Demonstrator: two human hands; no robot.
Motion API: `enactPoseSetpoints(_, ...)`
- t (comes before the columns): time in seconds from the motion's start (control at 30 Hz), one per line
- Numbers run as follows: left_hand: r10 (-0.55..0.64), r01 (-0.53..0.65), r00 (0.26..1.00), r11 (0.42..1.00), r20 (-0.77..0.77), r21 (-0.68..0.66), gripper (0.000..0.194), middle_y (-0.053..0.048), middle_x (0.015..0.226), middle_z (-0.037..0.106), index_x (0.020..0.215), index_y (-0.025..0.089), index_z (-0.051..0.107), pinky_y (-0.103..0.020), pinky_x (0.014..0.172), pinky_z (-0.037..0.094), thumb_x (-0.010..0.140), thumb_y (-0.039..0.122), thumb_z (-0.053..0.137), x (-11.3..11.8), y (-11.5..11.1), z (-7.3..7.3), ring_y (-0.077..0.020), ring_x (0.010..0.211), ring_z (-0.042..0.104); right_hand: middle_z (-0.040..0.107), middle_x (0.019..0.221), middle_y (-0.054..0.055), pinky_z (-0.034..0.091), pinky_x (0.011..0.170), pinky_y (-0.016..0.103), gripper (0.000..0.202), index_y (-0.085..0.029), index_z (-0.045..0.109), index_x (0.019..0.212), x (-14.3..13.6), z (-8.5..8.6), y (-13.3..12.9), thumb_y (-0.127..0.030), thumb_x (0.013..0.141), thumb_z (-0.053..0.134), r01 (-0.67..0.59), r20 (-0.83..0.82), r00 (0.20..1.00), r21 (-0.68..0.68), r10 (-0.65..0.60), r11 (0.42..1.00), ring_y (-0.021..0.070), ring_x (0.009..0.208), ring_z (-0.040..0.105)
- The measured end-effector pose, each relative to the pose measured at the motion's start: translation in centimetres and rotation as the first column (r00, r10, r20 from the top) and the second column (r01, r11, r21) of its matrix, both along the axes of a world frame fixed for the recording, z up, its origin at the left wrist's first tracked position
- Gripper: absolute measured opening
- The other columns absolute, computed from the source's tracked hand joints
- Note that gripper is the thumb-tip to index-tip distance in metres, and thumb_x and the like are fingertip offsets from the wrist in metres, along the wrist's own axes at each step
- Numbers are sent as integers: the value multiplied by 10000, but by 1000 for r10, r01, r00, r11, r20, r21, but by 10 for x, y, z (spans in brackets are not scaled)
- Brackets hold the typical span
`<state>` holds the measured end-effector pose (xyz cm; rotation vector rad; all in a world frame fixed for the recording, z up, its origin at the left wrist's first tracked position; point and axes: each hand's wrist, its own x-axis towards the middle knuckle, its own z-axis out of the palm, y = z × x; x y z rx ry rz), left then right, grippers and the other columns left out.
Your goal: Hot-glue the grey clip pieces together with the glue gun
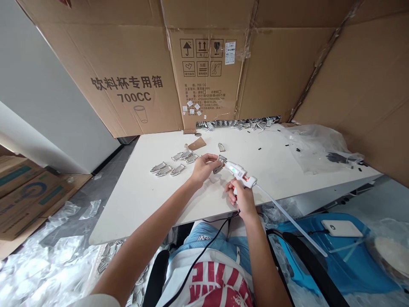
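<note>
My left hand pinches a small metal buckle-like piece above the white table. In my right hand is a white hot glue gun, my fingers wrapped round its handle. The gun's nozzle points left and meets or nearly meets the metal piece; I cannot tell whether they touch. A long translucent glue stick sticks out of its back. Left of my left hand lie several silver metal pieces of a like shape. One more metal piece lies just beyond my hands.
Tall cardboard walls stand behind the white table. Many metal pieces are heaped under their gap. A clear plastic bag and small black bits lie at right. Below right, a blue plastic tub carries a white power bank.
</note>
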<state>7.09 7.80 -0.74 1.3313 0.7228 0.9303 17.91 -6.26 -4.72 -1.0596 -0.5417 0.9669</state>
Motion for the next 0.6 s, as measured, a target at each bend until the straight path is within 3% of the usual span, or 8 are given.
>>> enactPoseSetpoints(0.6,-3,3,1000,1000,13,-3,319,-103,912,806,938,169,755,-382,738,547,726,309,947,-2,-2,3,-246,842,763,671,632,-1,301,333,208,230,-221,574,704,1,-3,0,-355,803,733,1,8,1000,6,-1,1000,56,351,373)
